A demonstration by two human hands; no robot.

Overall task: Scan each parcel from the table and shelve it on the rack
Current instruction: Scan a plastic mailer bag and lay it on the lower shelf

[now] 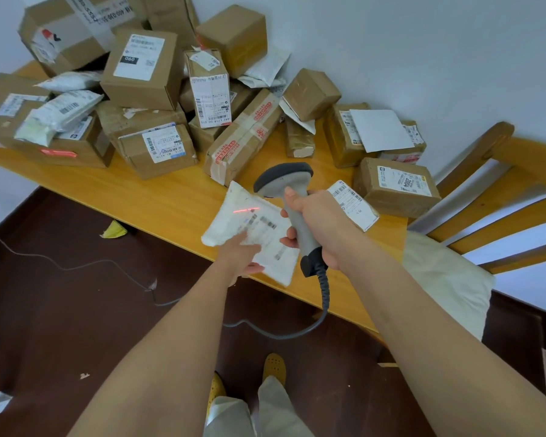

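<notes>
A white padded parcel (252,230) was held at the near edge of the wooden table (158,203), partly over the tabletop and partly past the edge above the dark floor (60,279). Its label faced up, the print blurred, and a thin red scan line (246,210) lay across its upper part. My left hand (243,255) gripped the parcel from its near side, thumb on top of the label and fingers curled beneath. My right hand (316,228) was wrapped firmly around the handle of a grey barcode scanner (292,203), whose dark head pointed down at the parcel from just beside it. A coiled grey cable (323,298) hung from the base of the handle and trailed off toward the floor.

Just right of the scanner, a small labelled parcel (353,205) lay near the table's front edge, with a brown box (396,187) bearing a white label beside it. Farther back, a heap of cardboard boxes (139,70) and pale mailer bags (67,108) (stacked loosely, several tilted) filled the table's far side up to the white wall (391,42). A wooden chair (498,190) stood at the table's right end with a cream cushion (448,279) on it. Below, I could see yellow perforated shoes (275,367) and a scrap of yellow paper (114,231) on the floor.
</notes>
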